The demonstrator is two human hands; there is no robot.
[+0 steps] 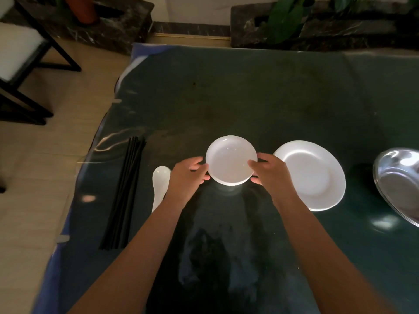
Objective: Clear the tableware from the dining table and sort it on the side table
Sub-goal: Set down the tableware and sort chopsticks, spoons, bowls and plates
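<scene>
Your left hand [189, 175] and right hand [269, 172] pinch the white bowl [231, 160] by its rim at table [226, 98] centre. Plate [311, 175] at three o'clock, spoon [159, 182] and chopsticks [127, 193] at nine; the table's left edge lies just past the chopsticks; bare tabletop at twelve.

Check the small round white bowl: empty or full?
Empty: the small round white bowl, held by left hand and right hand, shows bare interior.

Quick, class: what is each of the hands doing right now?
Left hand: grips the left rim of the white bowl.
Right hand: grips the bowl's right rim.
</scene>
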